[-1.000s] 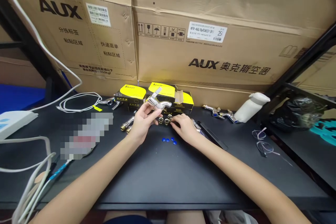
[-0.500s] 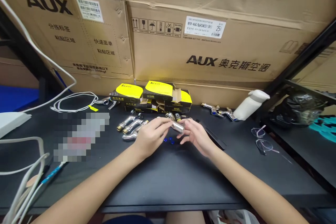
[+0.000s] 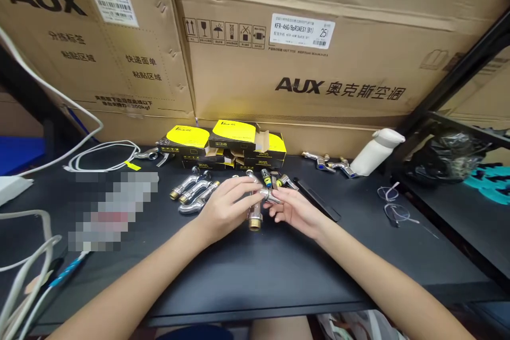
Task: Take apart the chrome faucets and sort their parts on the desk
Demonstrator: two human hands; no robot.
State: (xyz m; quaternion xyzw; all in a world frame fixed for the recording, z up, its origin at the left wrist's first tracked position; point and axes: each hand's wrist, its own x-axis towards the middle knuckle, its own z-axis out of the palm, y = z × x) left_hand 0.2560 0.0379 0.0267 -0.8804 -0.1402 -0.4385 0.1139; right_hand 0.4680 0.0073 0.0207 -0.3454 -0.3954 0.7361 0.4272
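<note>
Head view: two hands [image 3: 229, 206] [image 3: 297, 211] grip one faucet [image 3: 255, 216]; two other faucets [image 3: 322, 164] lie beside one bottle [image 3: 374, 155].

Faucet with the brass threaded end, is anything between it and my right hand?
Nothing visible: the right hand touches the silver piece at the side of the faucet with its fingertips. The left hand covers some of the faucet's upper part.

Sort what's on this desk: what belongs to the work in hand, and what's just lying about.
In the work:
faucet, in the left hand and right hand
other faucets
loose parts
probably the boxes, printed "Faucet"

Lying about:
bottle
glasses
coiled cable
</note>
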